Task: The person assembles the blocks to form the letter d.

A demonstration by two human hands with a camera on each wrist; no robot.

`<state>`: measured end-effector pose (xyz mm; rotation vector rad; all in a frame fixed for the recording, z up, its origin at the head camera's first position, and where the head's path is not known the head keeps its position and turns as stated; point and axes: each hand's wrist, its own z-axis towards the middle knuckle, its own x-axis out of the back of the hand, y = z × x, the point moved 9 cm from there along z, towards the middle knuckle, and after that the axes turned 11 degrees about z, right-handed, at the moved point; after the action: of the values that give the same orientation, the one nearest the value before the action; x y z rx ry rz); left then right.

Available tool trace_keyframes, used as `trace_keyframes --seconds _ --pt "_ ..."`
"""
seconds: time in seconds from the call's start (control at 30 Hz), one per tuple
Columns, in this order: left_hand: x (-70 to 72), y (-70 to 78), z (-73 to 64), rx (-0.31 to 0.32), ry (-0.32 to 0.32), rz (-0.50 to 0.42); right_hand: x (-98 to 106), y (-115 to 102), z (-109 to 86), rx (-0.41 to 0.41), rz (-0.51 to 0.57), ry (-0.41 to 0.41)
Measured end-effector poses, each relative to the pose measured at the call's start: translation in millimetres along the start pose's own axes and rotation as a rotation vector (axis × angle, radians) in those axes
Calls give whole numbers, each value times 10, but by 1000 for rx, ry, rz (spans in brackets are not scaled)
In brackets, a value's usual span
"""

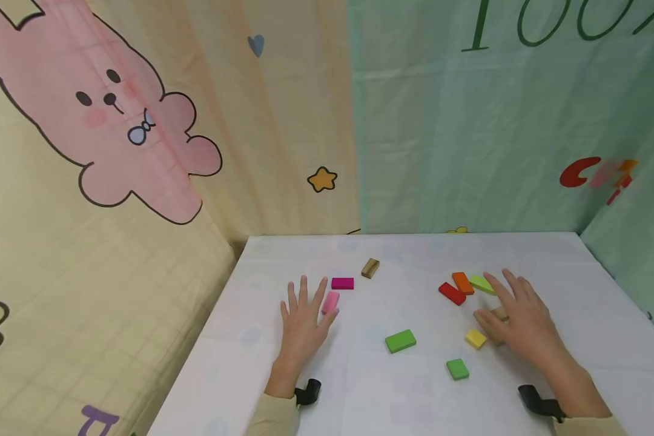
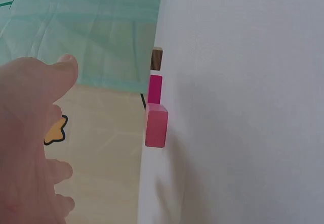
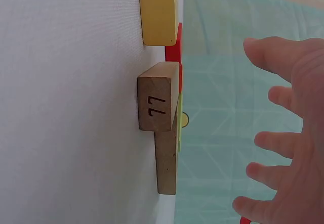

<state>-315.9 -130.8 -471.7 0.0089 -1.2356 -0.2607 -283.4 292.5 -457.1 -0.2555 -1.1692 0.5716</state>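
Note:
My left hand [image 1: 303, 330] hovers over the white table with fingers spread, holding nothing. Close by its thumb and index finger lies a pink block [image 1: 330, 301], with a magenta block [image 1: 343, 283] just beyond. In the left wrist view a gap separates the hand [image 2: 25, 128] from the pink block [image 2: 156, 126]. Above two wooden blocks my right hand [image 1: 531, 330] is held with fingers extended, partly covering them. The right wrist view shows one wooden block [image 3: 155, 105] marked 77 and another wooden block [image 3: 166, 163], both apart from the fingers. A yellow block [image 1: 475, 339] sits left of the right thumb.
Red [image 1: 452, 293], orange [image 1: 462, 283] and lime [image 1: 481, 283] blocks cluster beyond the right hand. Two green blocks, one larger [image 1: 400, 341] and one smaller [image 1: 458, 369], lie between the hands. A dark brown block [image 1: 370, 268] is near the table's back edge. Printed curtains [image 1: 283, 121] hang behind.

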Motion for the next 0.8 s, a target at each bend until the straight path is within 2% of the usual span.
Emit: trace_keyframes --seconds 0.13,0.3,0.5,0.8 --pt "26 91 5 -9 5 -40 -11 19 -7 -18 17 -28" --pt "14 215 -9 -30 -30 -99 -24 23 -19 -52 63 -94" --pt "-3 374 -18 -57 -57 -100 -33 99 -43 -72 126 -171" --pt "16 584 -42 -112 -63 -125 -80 139 -58 -53 128 -226"
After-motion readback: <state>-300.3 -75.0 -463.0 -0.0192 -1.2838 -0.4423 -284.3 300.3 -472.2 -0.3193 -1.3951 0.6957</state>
